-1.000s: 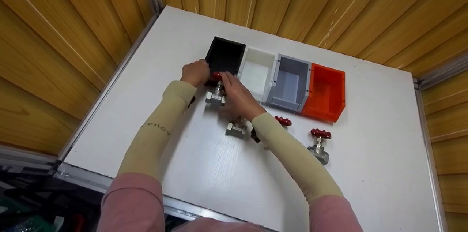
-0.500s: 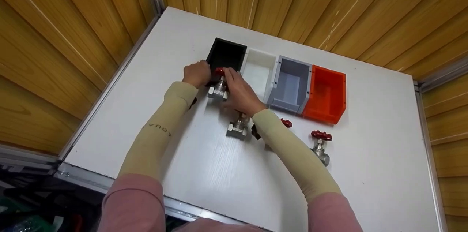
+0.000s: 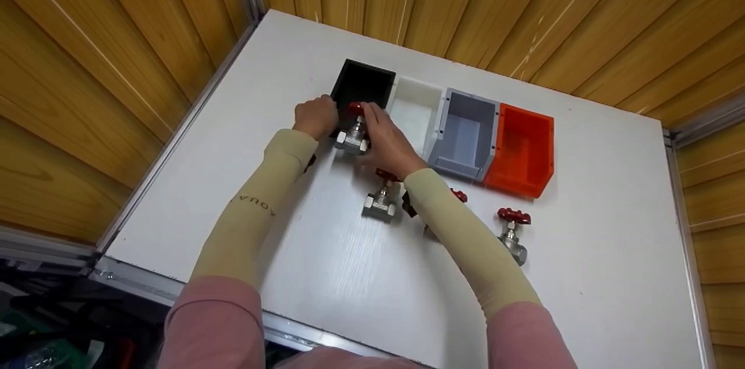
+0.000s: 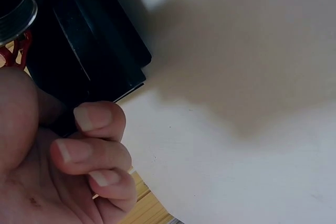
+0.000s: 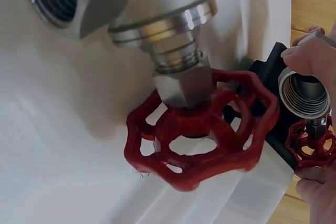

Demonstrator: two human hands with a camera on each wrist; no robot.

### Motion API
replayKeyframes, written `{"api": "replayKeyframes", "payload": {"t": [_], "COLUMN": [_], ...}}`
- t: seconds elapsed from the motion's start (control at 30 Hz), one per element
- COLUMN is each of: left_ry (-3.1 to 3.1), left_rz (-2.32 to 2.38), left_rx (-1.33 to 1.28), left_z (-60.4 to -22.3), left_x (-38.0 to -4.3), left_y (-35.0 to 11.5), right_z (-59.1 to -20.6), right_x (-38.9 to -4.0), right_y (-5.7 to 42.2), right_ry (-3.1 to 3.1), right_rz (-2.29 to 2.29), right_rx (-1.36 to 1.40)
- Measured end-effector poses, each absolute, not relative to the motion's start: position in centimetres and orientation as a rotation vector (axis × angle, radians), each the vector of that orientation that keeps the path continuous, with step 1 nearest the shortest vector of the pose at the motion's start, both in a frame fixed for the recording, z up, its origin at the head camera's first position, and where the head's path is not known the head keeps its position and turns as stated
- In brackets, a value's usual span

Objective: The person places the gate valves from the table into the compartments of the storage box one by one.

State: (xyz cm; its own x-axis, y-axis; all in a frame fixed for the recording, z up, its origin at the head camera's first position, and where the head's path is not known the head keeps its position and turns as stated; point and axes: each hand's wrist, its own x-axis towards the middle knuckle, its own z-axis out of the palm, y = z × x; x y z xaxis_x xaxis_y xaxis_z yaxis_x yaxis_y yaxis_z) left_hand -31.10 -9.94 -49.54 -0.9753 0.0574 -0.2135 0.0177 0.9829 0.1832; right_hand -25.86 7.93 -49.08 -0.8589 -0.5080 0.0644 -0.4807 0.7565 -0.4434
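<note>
My right hand (image 3: 391, 145) grips a metal gate valve (image 3: 351, 142) with a red handwheel, over the near end of the black bin (image 3: 370, 70). In the right wrist view, this hand (image 5: 321, 61) has its thumb along the valve body, whose threaded opening (image 5: 304, 95) faces the camera. My left hand (image 3: 316, 117) is at the bin's left side, its thumb and index finger at the bin wall. The left wrist view shows the other fingers (image 4: 94, 153) curled beside the black plastic (image 4: 105, 35). A second valve (image 3: 381, 203) stands on the table below my right hand.
White (image 3: 414, 85), grey (image 3: 463, 170) and orange (image 3: 527, 188) bins stand in a row right of the black one. Another valve (image 3: 512, 241) is at the right on the white table (image 3: 349, 287); one more red handwheel (image 3: 460, 195) is partly behind my right forearm. Wood-patterned walls rise behind.
My right hand has carried the valve away from me, up to and over the black bin's near end, uncovering more of the second valve's handwheel. The left hand stays at the bin's side.
</note>
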Motion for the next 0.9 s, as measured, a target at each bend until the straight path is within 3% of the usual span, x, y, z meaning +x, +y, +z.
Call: {"api": "replayKeyframes", "payload": {"t": [0.9], "left_ry": [2.951], "left_rz": [0.340], "left_rx": [0.046], "left_z": [-49.1], "left_x": [-30.5], "left_y": [-10.0], "right_z": [-48.9], "right_x": [-27.2], "right_y": [7.7], "right_ry": [2.870], "right_rz": [-0.674], "right_rx": [-0.757]}}
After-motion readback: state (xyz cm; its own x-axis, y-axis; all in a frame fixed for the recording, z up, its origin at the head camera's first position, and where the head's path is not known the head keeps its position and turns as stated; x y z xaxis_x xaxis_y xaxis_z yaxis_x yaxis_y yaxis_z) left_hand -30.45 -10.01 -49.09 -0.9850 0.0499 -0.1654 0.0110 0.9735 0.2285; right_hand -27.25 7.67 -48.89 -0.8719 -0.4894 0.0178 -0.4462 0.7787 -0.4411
